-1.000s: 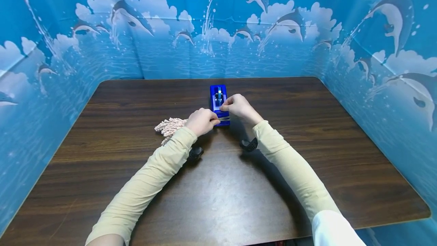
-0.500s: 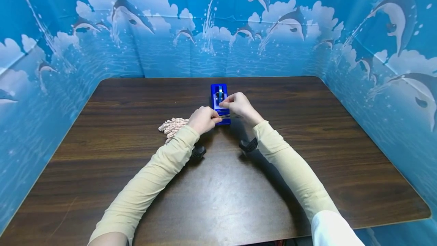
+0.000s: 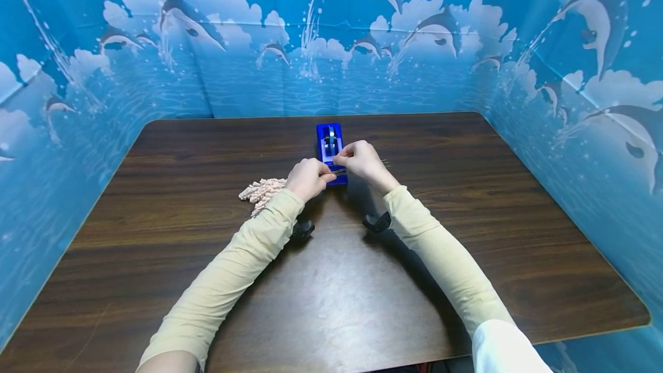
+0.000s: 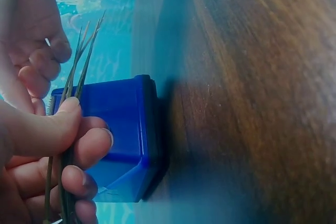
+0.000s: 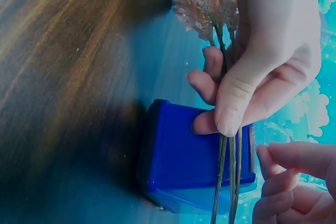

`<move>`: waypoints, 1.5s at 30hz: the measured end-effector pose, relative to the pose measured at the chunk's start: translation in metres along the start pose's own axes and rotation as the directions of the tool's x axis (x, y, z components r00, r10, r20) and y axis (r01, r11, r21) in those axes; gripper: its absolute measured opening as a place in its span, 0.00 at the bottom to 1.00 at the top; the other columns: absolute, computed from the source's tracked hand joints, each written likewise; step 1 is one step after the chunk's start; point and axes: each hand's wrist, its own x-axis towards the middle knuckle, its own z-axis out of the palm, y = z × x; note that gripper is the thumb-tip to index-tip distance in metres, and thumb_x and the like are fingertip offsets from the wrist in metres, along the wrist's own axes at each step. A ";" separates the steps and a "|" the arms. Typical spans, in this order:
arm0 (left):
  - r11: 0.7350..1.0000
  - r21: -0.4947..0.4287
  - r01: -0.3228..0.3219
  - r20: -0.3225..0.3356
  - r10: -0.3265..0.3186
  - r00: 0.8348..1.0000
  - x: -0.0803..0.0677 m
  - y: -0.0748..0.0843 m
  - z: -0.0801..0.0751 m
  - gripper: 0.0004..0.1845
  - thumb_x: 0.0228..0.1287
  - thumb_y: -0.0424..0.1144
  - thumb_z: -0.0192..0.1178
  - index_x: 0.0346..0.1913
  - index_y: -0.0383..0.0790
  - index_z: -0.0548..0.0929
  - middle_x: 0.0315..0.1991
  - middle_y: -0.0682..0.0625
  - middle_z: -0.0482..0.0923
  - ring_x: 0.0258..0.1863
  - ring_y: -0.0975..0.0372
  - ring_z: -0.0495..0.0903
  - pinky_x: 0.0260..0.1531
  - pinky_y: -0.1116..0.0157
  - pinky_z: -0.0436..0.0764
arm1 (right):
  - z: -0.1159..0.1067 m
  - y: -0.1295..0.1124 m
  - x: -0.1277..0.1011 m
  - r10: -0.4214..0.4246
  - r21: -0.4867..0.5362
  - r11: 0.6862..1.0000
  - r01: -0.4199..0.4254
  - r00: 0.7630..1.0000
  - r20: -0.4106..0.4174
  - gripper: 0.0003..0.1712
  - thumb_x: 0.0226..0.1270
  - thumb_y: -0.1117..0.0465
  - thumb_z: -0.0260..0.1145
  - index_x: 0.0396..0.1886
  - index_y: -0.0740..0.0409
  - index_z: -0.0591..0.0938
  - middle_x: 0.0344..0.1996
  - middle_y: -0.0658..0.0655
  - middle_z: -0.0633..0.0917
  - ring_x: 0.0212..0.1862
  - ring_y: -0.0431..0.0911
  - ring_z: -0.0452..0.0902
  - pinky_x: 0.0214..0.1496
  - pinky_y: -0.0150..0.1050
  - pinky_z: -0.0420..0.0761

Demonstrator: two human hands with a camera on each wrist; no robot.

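With thumb and fingers, my left hand grips a thin bundle of stems that belong to dried, pinkish flower sprays. Their fluffy heads spread out left of that hand. The stems cross over the near end of a blue tape dispenser, and their tips show past my right wrist. At the dispenser's toothed cutter, thumb and index finger of my right hand meet in a pinch, apparently on the tape's end; the clear tape itself hardly shows. The other right fingers are curled in the right wrist view.
The dark wood-grain table surrounds the dispenser on every side. A blue dolphin-print curtain hangs along the back and both sides. Black wrist devices sit under both forearms, close above the tabletop.
The left hand and stems have shifted slightly right and away from me across the dispenser; stem tips now show beyond the right wrist. The right hand stays nearly in place at the cutter.
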 end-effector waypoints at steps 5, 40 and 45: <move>1.000 -0.014 0.010 0.002 -0.010 1.000 0.005 -0.001 0.000 0.10 0.57 0.46 0.59 0.28 0.45 0.85 0.21 0.53 0.81 0.24 0.59 0.76 0.25 0.62 0.72 | 0.003 -0.002 -0.003 -0.016 -0.008 1.000 0.015 0.999 -0.051 0.12 0.57 0.54 0.62 0.28 0.58 0.82 0.22 0.50 0.78 0.26 0.41 0.67 0.25 0.30 0.65; 0.998 -0.013 0.061 -0.015 -0.061 0.998 0.030 -0.002 0.004 0.09 0.56 0.46 0.59 0.28 0.48 0.85 0.29 0.51 0.83 0.28 0.56 0.78 0.30 0.59 0.74 | 0.004 0.011 -0.027 -0.026 -0.037 0.999 0.028 0.999 0.047 0.12 0.56 0.53 0.64 0.25 0.58 0.84 0.23 0.54 0.84 0.24 0.40 0.68 0.25 0.30 0.66; 0.997 -0.019 0.074 -0.017 -0.074 0.997 0.030 -0.005 0.006 0.09 0.56 0.47 0.59 0.29 0.47 0.85 0.29 0.51 0.83 0.29 0.56 0.79 0.30 0.59 0.74 | 0.007 0.014 -0.031 -0.028 -0.039 0.999 0.031 0.995 0.093 0.13 0.56 0.54 0.64 0.25 0.59 0.84 0.26 0.59 0.85 0.24 0.40 0.67 0.25 0.31 0.66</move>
